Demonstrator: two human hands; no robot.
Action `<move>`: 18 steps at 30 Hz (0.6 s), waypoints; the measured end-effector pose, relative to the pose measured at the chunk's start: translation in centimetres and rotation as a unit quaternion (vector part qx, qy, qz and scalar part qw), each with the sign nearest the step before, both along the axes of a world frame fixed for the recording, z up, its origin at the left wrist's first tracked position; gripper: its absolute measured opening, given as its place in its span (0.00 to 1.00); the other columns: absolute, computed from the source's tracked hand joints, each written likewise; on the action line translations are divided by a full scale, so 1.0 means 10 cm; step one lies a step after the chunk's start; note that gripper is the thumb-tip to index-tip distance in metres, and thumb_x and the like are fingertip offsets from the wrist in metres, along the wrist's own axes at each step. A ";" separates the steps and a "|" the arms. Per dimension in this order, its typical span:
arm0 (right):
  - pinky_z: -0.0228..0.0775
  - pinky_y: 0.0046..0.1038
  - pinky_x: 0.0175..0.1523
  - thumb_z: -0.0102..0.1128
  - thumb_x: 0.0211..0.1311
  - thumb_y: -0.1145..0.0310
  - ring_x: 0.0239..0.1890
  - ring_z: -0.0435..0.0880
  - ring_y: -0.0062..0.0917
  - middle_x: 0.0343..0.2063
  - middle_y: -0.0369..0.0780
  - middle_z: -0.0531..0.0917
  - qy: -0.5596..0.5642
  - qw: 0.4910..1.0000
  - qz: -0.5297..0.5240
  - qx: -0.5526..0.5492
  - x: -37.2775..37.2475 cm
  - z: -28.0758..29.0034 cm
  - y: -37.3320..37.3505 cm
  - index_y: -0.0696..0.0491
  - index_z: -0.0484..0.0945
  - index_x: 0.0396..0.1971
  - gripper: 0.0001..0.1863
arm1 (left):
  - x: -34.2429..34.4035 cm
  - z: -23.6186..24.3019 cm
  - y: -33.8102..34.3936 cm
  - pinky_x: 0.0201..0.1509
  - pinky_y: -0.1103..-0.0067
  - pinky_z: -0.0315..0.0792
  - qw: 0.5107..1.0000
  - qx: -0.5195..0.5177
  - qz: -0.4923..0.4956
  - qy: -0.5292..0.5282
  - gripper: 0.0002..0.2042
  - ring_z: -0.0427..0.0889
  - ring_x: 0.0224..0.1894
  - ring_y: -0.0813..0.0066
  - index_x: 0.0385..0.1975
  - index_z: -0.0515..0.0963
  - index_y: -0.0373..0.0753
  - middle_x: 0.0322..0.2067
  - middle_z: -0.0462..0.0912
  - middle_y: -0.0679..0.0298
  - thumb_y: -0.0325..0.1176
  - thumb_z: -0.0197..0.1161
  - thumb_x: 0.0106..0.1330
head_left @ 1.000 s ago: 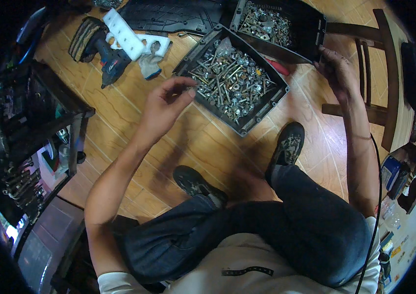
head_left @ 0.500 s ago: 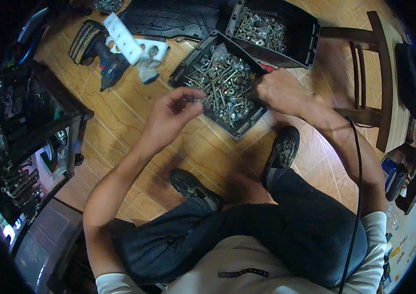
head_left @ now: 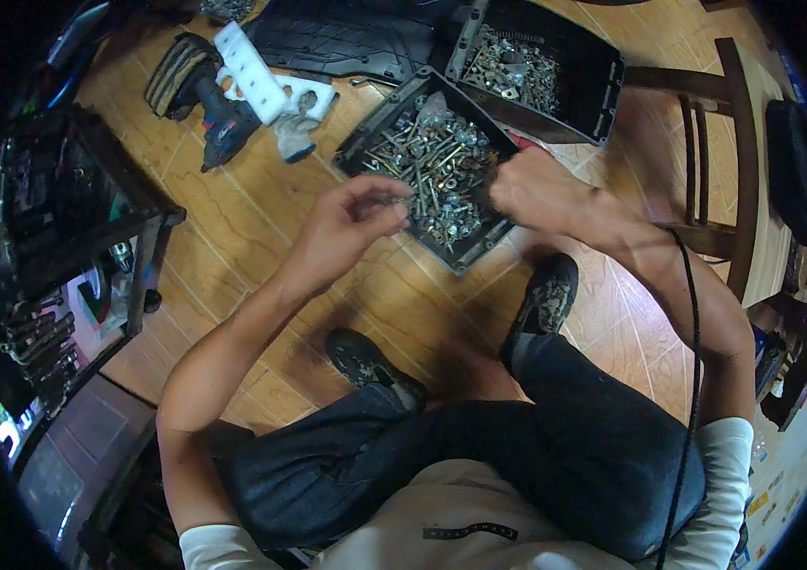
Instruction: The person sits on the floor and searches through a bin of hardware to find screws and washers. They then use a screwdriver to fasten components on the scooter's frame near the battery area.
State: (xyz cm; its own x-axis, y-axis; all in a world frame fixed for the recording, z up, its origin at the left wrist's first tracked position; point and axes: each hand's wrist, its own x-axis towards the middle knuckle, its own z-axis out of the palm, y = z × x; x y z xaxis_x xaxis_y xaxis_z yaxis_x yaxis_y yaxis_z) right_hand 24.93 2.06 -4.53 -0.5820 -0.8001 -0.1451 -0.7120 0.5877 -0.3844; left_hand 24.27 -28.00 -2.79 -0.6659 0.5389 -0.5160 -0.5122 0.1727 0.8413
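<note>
A black open box [head_left: 491, 249] full of mixed bolts, screws, nuts and washers [head_left: 437, 171] stands on the floor in front of my feet. At its near left edge is my left hand [head_left: 351, 223], thumb and fingertips curled close together around something small that I cannot make out. My right hand [head_left: 537, 190] is closed at the box's right rim, knuckles up. Its fingertips are hidden, so what it grips does not show. A red object [head_left: 523, 142] lies just beyond this hand, partly covered.
Behind stands a second black box [head_left: 603, 90] with smaller hardware. A cordless drill [head_left: 228, 128], white foam piece [head_left: 249, 71] and glove [head_left: 295, 141] lie at far left. A wooden chair [head_left: 736, 171] is at right, a dark shelf [head_left: 152, 233] at left. A black cable [head_left: 695, 351] crosses my right arm.
My left hand has moved slightly right and its thumb and fingertips have come closer together. The right hand stays at the rim. The whole view has shifted a little.
</note>
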 end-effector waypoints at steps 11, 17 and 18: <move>0.79 0.42 0.32 0.60 0.51 0.72 0.26 0.87 0.42 0.20 0.46 0.84 0.002 0.995 -0.059 0.080 0.13 0.04 -0.03 0.53 0.84 0.18 0.07 | -0.04 -0.04 -0.08 0.51 0.80 0.78 0.999 -0.001 0.040 -0.026 0.14 0.84 0.44 0.77 0.53 0.78 0.34 0.43 0.84 0.63 0.27 0.65 0.70; 0.80 0.42 0.34 0.60 0.52 0.73 0.28 0.88 0.43 0.22 0.47 0.85 -0.002 0.996 -0.067 0.054 0.09 0.04 -0.10 0.53 0.85 0.20 0.06 | -0.08 -0.01 -0.08 0.50 0.80 0.79 0.998 -0.016 0.049 -0.028 0.14 0.84 0.44 0.77 0.54 0.79 0.34 0.42 0.84 0.63 0.28 0.66 0.70; 0.80 0.42 0.34 0.60 0.52 0.73 0.28 0.88 0.43 0.22 0.47 0.85 -0.009 0.996 -0.066 0.064 0.08 0.03 -0.10 0.54 0.85 0.20 0.06 | -0.08 0.00 -0.09 0.50 0.80 0.79 0.998 -0.006 0.050 -0.029 0.14 0.84 0.44 0.77 0.54 0.79 0.34 0.42 0.84 0.63 0.28 0.66 0.70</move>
